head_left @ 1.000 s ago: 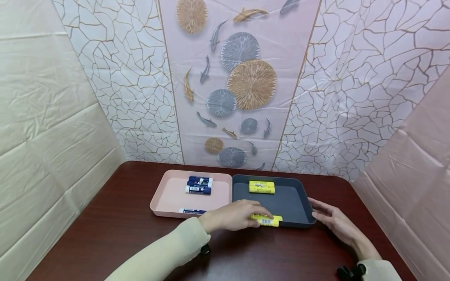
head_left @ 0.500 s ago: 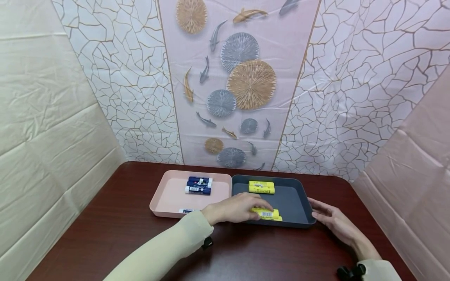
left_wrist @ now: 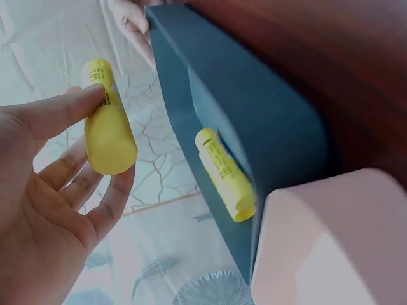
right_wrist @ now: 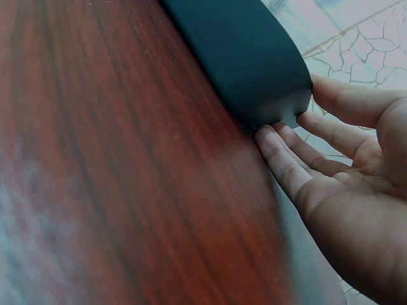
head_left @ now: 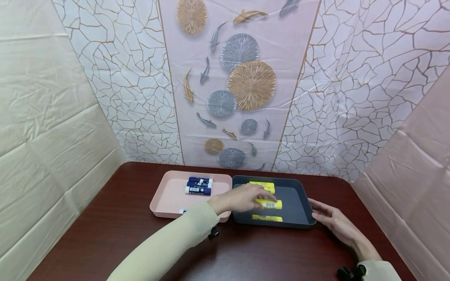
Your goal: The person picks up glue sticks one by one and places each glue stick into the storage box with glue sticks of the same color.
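Note:
My left hand (head_left: 240, 199) pinches a yellow glue stick (head_left: 271, 204) between thumb and fingers, above the dark grey tray (head_left: 295, 205). In the left wrist view this glue stick (left_wrist: 108, 124) is clear of the tray, one end towards the camera. Another yellow glue stick (head_left: 267, 218) lies along the tray's front wall. At the back of the tray are more yellow glue sticks (head_left: 261, 184), partly hidden by my left hand. My right hand (head_left: 337, 224) touches the tray's right end; in the right wrist view, its fingertips (right_wrist: 270, 141) meet the tray's corner (right_wrist: 273, 95).
To the left, a pink tray (head_left: 165, 199) adjoins the grey one. Several dark blue glue sticks (head_left: 198, 190) with white ends lie in it, and one near its front is mostly behind my left sleeve (head_left: 168, 249). Both trays stand on a dark wooden table (head_left: 88, 234).
My left hand has lifted the yellow glue stick from the tray's front edge and carried it towards the back, uncovering the one at the front wall. My right hand has stayed put.

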A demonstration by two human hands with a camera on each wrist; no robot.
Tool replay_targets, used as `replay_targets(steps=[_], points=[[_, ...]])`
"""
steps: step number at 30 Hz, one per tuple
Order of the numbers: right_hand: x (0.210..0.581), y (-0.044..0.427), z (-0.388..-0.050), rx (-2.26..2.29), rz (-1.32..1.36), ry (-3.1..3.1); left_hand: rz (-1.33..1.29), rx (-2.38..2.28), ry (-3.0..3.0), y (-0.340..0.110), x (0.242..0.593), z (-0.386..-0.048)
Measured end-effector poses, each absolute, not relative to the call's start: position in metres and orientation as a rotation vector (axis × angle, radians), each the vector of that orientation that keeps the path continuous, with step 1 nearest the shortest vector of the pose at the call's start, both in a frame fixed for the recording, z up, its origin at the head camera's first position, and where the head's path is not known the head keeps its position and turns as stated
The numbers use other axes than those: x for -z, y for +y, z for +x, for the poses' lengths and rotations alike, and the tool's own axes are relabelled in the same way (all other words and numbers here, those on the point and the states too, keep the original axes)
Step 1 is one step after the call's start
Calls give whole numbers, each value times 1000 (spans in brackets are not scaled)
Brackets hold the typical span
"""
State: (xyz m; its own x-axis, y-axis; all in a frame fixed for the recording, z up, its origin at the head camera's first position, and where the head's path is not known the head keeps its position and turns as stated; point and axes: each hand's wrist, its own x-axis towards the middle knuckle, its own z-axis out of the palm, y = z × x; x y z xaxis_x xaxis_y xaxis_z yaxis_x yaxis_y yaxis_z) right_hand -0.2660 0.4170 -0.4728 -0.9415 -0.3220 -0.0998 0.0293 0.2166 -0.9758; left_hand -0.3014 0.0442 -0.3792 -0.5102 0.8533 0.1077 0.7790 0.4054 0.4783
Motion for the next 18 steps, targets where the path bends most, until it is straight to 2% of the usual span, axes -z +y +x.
replay_targets(steps=[18], points=[[469,416,-266,1768,-228,2202,1299,-748,2444,57,359,-346]])
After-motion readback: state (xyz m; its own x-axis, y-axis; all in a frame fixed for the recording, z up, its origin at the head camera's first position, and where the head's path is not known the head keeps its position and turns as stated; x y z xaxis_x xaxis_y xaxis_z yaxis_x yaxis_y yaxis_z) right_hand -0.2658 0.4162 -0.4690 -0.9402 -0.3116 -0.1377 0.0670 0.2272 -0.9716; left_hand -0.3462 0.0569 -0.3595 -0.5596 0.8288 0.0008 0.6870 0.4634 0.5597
